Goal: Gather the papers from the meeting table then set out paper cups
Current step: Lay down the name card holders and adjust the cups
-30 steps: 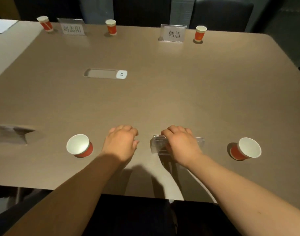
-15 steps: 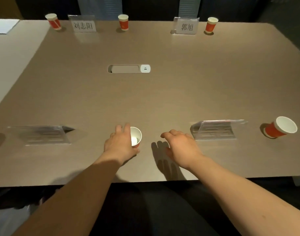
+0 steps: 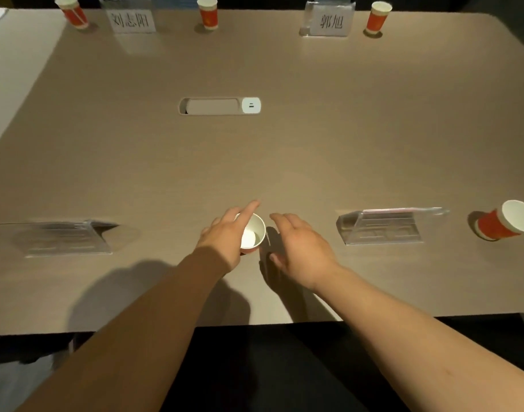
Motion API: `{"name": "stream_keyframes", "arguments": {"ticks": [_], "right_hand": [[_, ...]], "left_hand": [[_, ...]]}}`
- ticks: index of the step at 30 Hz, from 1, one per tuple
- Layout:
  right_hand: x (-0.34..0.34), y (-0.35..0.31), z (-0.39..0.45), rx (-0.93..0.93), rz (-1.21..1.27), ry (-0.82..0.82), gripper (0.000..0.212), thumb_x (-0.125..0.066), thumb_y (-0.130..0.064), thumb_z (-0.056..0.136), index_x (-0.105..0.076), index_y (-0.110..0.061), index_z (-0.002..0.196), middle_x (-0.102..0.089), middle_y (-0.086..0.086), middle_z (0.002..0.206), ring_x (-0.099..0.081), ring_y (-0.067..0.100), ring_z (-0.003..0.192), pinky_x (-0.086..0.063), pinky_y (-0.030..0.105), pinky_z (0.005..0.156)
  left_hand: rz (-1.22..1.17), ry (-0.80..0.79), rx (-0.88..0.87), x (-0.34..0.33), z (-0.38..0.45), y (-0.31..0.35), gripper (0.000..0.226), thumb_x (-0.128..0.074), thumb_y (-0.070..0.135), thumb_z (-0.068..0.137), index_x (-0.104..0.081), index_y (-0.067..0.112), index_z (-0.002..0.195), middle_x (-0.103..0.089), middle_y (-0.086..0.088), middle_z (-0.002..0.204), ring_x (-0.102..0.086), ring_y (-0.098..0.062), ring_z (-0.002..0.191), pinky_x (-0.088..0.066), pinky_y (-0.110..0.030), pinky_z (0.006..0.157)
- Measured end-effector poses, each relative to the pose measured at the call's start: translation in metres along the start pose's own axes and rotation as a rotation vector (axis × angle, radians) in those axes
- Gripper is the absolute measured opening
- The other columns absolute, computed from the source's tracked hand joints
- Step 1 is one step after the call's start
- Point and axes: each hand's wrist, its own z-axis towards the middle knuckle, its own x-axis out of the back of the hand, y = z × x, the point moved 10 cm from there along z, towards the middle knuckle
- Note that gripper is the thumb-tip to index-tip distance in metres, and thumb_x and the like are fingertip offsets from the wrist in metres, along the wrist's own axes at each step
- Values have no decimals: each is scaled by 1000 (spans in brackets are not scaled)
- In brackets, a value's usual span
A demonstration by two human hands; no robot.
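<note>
A: Entry, near edge of the meeting table (image 3: 344, 144). The left hand (image 3: 225, 242) is curled around the side of a paper cup (image 3: 252, 235), fingers on its far wall and forefinger stretched past the rim. The cup leans a little toward the right; I cannot tell whether its base is flat on the table.

B: Right hand (image 3: 302, 251)?

A: Spread and slack, palm down, just beside the cup, holding nothing. Step in hand, as I judge it: seating this cup at its place. To do it well, bring the base down square, let go only once it stands without a wobble, and keep the loose right hand clear of the rim (an empty paper cup tips at a nudge).

B: Contents?

A: White inside, bare bottom visible; it reads as empty.

B: Further out?

A: The clear name stand on the left (image 3: 64, 237) and the clear name stand on the right (image 3: 382, 226) flank it, so the cup sits between them. The right-hand cup (image 3: 506, 220) beyond the right stand shows an empty white interior. Mid-table, a cable hatch (image 3: 219, 106). At the far edge three far cups (image 3: 207, 11) stand beside two printed name cards (image 3: 132, 20); their insides are hidden at that angle. No papers on this table surface.
</note>
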Motion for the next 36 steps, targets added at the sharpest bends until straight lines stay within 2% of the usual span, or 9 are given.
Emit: {"name": "stream_keyframes", "arguments": {"ticks": [4, 6, 9, 15, 18, 22, 24, 29, 36], "right_hand": [[-11, -27, 29, 70, -18, -43, 101, -78, -32, 80, -13, -25, 156, -13, 4, 166, -27, 32, 146, -37, 48, 113], [-21, -36, 41, 96, -68, -79, 94, -76, -32, 81, -18, -28, 155, -22, 3, 162, -33, 32, 143, -40, 47, 110], [-22, -40, 53, 66, -61, -45, 74, -72, -33, 84, -34, -25, 146, -45, 5, 140, -51, 33, 125, -50, 42, 95], [-17, -35, 57, -33, -42, -9, 74, -72, -42, 82, -34, -19, 142, -46, 8, 132, -54, 34, 119, -52, 43, 88], [-19, -37, 55, -53, -84, -66, 94, -76, -46, 77, -23, -20, 150, -39, 8, 143, -46, 33, 130, -48, 44, 98], [-3, -56, 52, -17, -189, -29, 119, -80, -55, 70, -3, -25, 155, -13, 8, 163, -16, 35, 150, -26, 51, 118], [9, -79, 47, 27, -228, 38, 114, -77, -56, 73, -5, -24, 155, -12, 9, 164, -11, 35, 151, -20, 51, 121], [7, -141, 43, 82, -252, 113, 93, -71, -49, 82, -18, -23, 153, -20, 7, 162, -19, 32, 149, -20, 46, 120], [-50, -215, 57, -49, -194, 35, 69, -64, -35, 92, -30, -26, 152, -40, 0, 152, -49, 27, 132, -43, 41, 103]], "left_hand": [[52, 39, 118, 14, -8, -21, 112, -69, 6, 74, 4, 34, 153, -15, 5, 162, -25, -21, 146, -26, -41, 116], [111, 47, 182, 23, -16, -39, 107, -72, 11, 77, -1, 29, 154, -13, 5, 163, -20, -18, 148, -19, -38, 117], [178, 92, 230, 41, -33, -68, 94, -71, 18, 80, -13, 23, 154, -21, 3, 160, -24, -17, 146, -20, -37, 117], [237, 172, 240, 59, -54, -98, 78, -71, 26, 80, -31, 21, 147, -38, 0, 152, -35, -21, 140, -26, -37, 113], [277, 196, 215, 69, -62, -109, 80, -76, 29, 77, -35, 21, 145, -42, 0, 149, -37, -21, 139, -24, -38, 114], [278, 302, 210, 104, -72, -139, 69, -72, 20, 77, -44, 20, 141, -47, -2, 146, -39, -23, 137, -21, -36, 113], [292, 296, 249, 121, -76, -164, 62, -67, 18, 80, -46, 22, 139, -48, -2, 145, -41, -25, 134, -26, -37, 111], [378, 180, 330, 149, -82, -240, 60, -69, 18, 78, -51, 24, 134, -53, -3, 138, -47, -27, 129, -34, -38, 106], [393, 1, 220, 145, -71, -314, 31, -62, 15, 80, -62, 24, 110, -67, -3, 113, -63, -27, 110, -44, -37, 97]]}}
